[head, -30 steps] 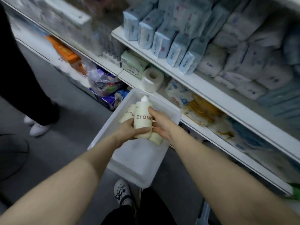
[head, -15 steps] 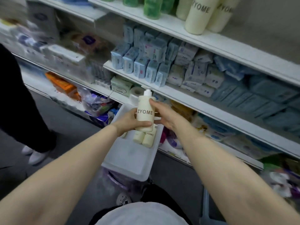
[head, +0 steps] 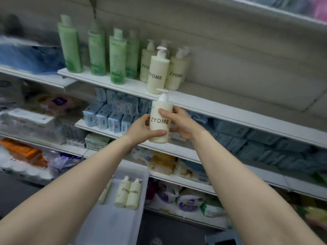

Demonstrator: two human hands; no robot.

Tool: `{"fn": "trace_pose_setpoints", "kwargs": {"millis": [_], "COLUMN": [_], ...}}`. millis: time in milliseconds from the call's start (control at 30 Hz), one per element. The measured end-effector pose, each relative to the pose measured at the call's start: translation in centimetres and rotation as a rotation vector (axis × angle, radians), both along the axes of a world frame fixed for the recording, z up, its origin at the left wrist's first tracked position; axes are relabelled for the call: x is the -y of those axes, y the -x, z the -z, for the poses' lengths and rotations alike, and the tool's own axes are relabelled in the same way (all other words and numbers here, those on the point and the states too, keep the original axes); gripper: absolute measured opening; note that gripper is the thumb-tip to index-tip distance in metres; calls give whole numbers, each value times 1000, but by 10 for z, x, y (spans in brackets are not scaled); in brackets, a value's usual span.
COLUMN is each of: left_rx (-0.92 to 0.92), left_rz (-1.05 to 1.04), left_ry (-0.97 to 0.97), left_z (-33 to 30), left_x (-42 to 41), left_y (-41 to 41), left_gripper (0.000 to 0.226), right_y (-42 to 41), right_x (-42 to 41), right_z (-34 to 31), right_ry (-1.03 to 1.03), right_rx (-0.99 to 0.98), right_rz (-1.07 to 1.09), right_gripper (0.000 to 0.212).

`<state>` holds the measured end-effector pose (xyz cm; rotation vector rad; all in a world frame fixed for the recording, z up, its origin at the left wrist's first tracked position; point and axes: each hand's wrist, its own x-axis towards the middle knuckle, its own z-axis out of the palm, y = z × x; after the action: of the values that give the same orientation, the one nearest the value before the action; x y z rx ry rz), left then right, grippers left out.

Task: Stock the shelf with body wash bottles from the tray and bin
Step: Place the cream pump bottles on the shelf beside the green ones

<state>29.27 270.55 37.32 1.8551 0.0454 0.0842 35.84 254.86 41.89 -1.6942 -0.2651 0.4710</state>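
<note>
I hold a cream body wash bottle (head: 160, 121) marked ZYOME upright in front of the shelves, just below the upper shelf edge (head: 208, 105). My left hand (head: 141, 129) grips its lower left side, thumb under the label. My right hand (head: 180, 122) grips its right side. Three matching cream bottles (head: 157, 71) stand on that upper shelf, right of several green bottles (head: 99, 52). Below my arms, the white tray (head: 109, 225) holds two cream bottles (head: 129, 191) lying side by side and a third partly hidden by my left forearm.
The upper shelf has bare room to the right of the cream bottles. Blue tissue packs (head: 113, 114) fill the shelf behind my hands. Lower shelves hold bagged goods (head: 185, 198) and orange packs (head: 23, 151). Dark floor lies beneath the tray.
Both hands have lifted the bottle up from the tray to just below the upper shelf. My view has tilted upward, bringing the shelved bottles into sight.
</note>
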Motion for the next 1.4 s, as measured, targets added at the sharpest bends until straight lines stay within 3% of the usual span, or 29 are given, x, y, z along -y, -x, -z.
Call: {"fn": "trace_pose_setpoints", "kwargs": {"millis": [433, 1133, 1400], "left_rx": [185, 184, 258], "left_rz": [68, 55, -45], "left_ry": [-48, -21, -131], "left_z": [-78, -70, -62], "left_x": [36, 43, 52], "left_y": [-103, -163, -147], "left_gripper": [74, 78, 69], "right_y": [-74, -132, -119], "right_x": [36, 34, 28], "right_z": [-82, -65, -53], "right_ry": [-22, -99, -103], "right_rx": [207, 234, 243], "right_rz": [151, 233, 323], "right_gripper": [61, 78, 75]}}
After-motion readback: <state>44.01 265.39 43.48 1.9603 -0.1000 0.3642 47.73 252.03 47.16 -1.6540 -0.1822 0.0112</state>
